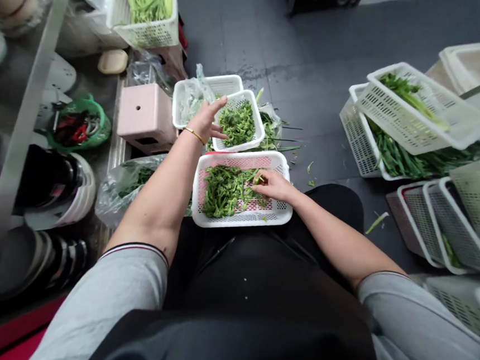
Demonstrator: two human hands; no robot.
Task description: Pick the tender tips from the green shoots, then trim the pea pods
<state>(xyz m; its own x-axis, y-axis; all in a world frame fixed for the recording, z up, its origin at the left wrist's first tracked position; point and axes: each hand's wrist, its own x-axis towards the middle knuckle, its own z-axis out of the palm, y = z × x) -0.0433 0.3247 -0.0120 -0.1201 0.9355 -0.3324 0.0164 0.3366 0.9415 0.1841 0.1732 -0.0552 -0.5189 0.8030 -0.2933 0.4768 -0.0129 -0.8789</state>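
My left hand [206, 122] reaches over the left edge of a small white basket [258, 130] with its fingers spread and nothing held. Leafy greens [237, 122] fill that basket. Nearer to me, a larger white basket [240, 222] sits against my lap with a loose heap of cut green stems and leaves [224, 192], mostly on its left side. Inside its right part, my right hand [274, 184] has thumb and fingers closed on a small bit of greens. The palm side of this hand is hidden.
A pink stool [145, 110] and bagged greens [134, 179] stand at left beside shelves of bowls. Behind is a white tray with a plastic bag [194, 98]. Stacked baskets [417, 120] with vegetables line the right; scraps lie on the floor.
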